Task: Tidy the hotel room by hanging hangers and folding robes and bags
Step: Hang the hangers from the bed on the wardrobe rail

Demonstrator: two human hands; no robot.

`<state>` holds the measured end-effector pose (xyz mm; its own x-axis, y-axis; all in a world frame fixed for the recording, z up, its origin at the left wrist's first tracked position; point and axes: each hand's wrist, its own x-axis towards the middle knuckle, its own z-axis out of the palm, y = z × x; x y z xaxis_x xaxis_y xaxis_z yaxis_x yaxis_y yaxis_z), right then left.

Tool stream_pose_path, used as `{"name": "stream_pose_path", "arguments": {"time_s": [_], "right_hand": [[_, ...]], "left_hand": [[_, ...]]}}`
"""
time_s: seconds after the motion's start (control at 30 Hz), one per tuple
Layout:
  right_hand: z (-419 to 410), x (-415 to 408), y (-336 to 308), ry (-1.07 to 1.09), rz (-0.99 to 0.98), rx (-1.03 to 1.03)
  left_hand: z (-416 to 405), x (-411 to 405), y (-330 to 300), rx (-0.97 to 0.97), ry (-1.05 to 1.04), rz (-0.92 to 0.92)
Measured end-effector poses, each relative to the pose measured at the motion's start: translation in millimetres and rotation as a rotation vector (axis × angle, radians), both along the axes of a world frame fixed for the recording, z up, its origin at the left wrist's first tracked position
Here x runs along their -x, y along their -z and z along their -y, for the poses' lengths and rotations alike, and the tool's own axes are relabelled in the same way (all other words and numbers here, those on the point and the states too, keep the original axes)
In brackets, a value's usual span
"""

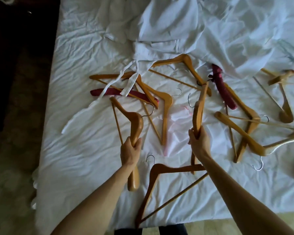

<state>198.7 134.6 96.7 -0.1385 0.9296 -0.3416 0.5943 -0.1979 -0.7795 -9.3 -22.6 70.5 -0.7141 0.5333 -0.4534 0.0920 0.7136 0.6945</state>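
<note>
Several wooden hangers lie scattered on a white bed (85, 167). My left hand (130, 149) grips a light wooden hanger (136, 124) by one arm, with its metal hook pointing right. My right hand (198, 141) grips another light wooden hanger (199, 109), held edge-on and upright above the sheet. Near the bed's front edge, between my forearms, lies a darker brown hanger (153, 177). Two padded maroon hangers (225, 89) (115, 92) rest among the wooden ones. A crumpled white robe (168, 31) sprawls at the back, its belt (124, 82) draped over the hangers at left.
More wooden hangers (244, 131) are piled at the right, one pile (285, 99) near the right border. A thin white bag (175, 126) with pink trim lies in the middle. Dark patterned carpet (15, 133) runs along the bed's left side.
</note>
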Motion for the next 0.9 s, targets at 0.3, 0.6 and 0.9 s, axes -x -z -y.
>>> {"name": "stream_pose_path", "arguments": {"time_s": [0.3, 0.6, 0.9], "right_hand": [[22.4, 13.2, -176.1, -0.202, -0.16, -0.012], [96.5, 51.5, -290.6, -0.555, -0.486, 0.206], [180.6, 109.9, -343.4, -1.086, -0.637, 0.316]], "left_hand": [[25.6, 10.2, -151.5, -0.154, -0.116, 0.227], [104.6, 8.2, -290.8, -0.399, -0.259, 0.372], [237.2, -32.8, -370.9, -0.623, -0.586, 0.085]]}}
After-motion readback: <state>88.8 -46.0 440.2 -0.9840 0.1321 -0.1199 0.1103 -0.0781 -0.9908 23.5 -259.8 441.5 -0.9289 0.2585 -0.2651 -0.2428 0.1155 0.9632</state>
